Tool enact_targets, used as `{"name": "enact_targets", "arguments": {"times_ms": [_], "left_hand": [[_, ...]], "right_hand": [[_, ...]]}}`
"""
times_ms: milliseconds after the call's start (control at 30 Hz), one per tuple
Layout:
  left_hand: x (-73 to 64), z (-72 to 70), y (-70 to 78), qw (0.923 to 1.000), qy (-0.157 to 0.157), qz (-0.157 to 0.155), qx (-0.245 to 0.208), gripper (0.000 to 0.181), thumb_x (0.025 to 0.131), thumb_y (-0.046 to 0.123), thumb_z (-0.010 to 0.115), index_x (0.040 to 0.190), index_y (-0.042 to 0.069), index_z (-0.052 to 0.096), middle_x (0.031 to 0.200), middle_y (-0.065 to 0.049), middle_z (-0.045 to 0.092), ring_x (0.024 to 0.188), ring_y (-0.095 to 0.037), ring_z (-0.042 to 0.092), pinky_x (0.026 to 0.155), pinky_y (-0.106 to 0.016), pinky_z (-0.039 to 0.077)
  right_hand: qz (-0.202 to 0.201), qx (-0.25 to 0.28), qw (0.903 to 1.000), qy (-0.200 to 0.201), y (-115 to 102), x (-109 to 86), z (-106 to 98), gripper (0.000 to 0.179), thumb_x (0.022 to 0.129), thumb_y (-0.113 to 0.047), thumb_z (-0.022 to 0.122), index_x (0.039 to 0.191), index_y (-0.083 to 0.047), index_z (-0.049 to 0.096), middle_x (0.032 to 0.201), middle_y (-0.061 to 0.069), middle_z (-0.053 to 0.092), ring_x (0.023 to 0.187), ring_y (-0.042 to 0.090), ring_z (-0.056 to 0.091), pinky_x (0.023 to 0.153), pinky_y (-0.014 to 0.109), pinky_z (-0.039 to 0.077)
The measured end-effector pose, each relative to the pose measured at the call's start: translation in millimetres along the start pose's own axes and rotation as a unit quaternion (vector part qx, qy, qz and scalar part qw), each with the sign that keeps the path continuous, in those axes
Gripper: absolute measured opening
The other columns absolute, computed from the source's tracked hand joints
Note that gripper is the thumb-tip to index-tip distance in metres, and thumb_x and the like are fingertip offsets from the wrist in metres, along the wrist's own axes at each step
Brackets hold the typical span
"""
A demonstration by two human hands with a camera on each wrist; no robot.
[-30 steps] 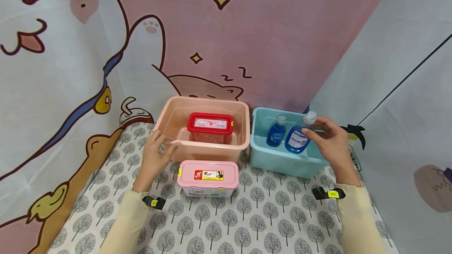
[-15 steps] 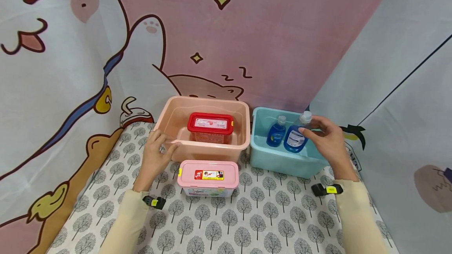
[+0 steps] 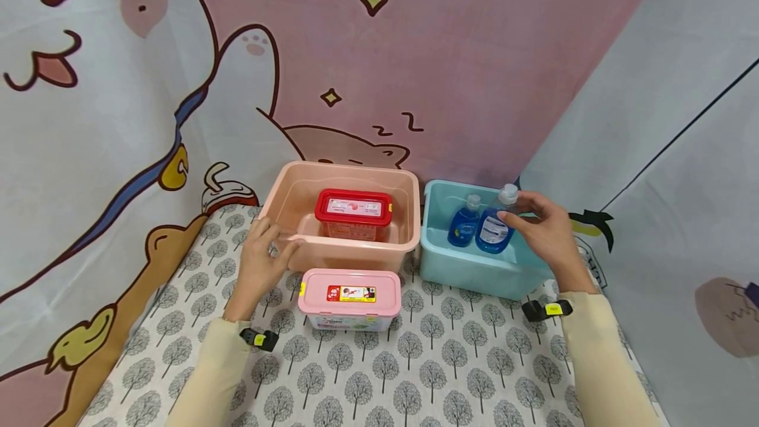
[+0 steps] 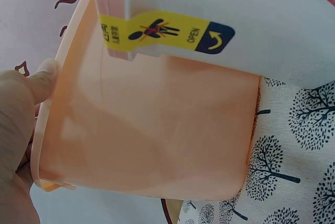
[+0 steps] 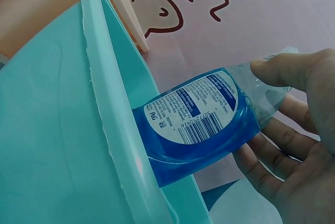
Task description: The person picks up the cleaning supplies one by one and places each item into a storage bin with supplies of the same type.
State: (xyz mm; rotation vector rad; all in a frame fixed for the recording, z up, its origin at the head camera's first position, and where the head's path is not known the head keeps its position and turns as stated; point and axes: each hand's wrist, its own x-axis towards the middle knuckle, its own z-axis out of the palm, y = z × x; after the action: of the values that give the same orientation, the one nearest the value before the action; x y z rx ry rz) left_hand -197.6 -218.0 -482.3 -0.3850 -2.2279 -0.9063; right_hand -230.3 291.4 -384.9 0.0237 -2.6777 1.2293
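My right hand (image 3: 548, 229) pinches the upper, clear part of a dish soap bottle (image 5: 199, 114) between thumb and fingers. The blue liquid and a white back label show, and the bottle leans inside the teal bin (image 3: 474, 269). Beside it in that bin stands a smaller blue dish soap bottle (image 3: 464, 224). At the front left corner of the peach bin (image 3: 350, 254), my left hand (image 3: 261, 265) grips the rim, thumb on one side and fingers on the other in the left wrist view. A red-lidded tub (image 3: 354, 209) sits in the peach bin.
A pink-lidded tub (image 3: 350, 288) stands on the tree-print cloth (image 3: 415, 374) just in front of the peach bin. The two bins are side by side. A cartoon-printed curtain (image 3: 462, 51) rises behind and at both sides.
The right hand has shifted slightly left with the larger dish soap bottle, bringing it nearer the smaller one. The left hand keeps its place on the peach bin's rim.
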Motion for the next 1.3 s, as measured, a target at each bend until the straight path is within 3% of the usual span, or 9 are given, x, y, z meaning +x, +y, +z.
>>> {"name": "enact_targets", "arguments": {"times_ms": [200,400,700,900,1300], "left_hand": [[0.9,0.5,0.4,1.0000,-0.004,-0.006,0.003,0.022,0.080,0.010,0.088,0.095,0.004,0.072,0.096,-0.010,0.061,0.099,-0.028,0.052,0.078,-0.040,0.049],[0.5,0.3,0.8,1.0000,0.000,0.000,0.004,0.021,0.080,0.009,0.087,0.094,0.004,0.072,0.094,-0.011,0.060,0.097,-0.027,0.052,0.075,-0.037,0.047],[-1.0,-0.3,0.9,1.0000,-0.003,-0.004,0.006,0.021,0.080,0.009,0.087,0.093,0.003,0.072,0.095,-0.012,0.061,0.099,-0.027,0.052,0.076,-0.041,0.051],[-0.7,-0.4,0.8,1.0000,0.001,-0.003,-0.002,0.022,0.080,0.009,0.088,0.093,0.003,0.072,0.093,-0.012,0.062,0.095,-0.026,0.051,0.074,-0.037,0.045],[0.1,-0.5,3.2,0.9999,-0.005,-0.012,0.001,0.022,0.080,0.009,0.087,0.094,0.003,0.072,0.095,-0.011,0.061,0.099,-0.028,0.052,0.077,-0.045,0.052]], "right_hand": [[0.001,-0.005,0.9999,-0.012,2,7.9,0,0.062,0.092,-0.050,0.073,0.141,-0.016,0.059,0.130,0.010,0.066,0.109,0.003,0.056,0.096,0.030,0.051],[0.003,-0.008,0.9996,-0.027,7,13.5,1,0.063,0.092,-0.053,0.071,0.140,-0.014,0.058,0.133,0.012,0.065,0.119,0.024,0.060,0.102,0.046,0.050],[0.000,-0.017,0.9983,-0.055,13,18.0,2,0.060,0.092,-0.050,0.073,0.137,-0.013,0.058,0.131,0.013,0.066,0.118,0.030,0.059,0.087,0.036,0.051],[0.007,-0.029,0.9970,-0.072,15,23.7,6,0.057,0.092,-0.050,0.073,0.133,-0.013,0.059,0.128,0.012,0.067,0.118,0.029,0.060,0.089,0.042,0.053],[0.000,-0.053,0.9938,-0.098,17,32.2,9,0.063,0.092,-0.044,0.075,0.137,-0.005,0.054,0.129,0.020,0.062,0.122,0.038,0.058,0.097,0.057,0.050]]}}
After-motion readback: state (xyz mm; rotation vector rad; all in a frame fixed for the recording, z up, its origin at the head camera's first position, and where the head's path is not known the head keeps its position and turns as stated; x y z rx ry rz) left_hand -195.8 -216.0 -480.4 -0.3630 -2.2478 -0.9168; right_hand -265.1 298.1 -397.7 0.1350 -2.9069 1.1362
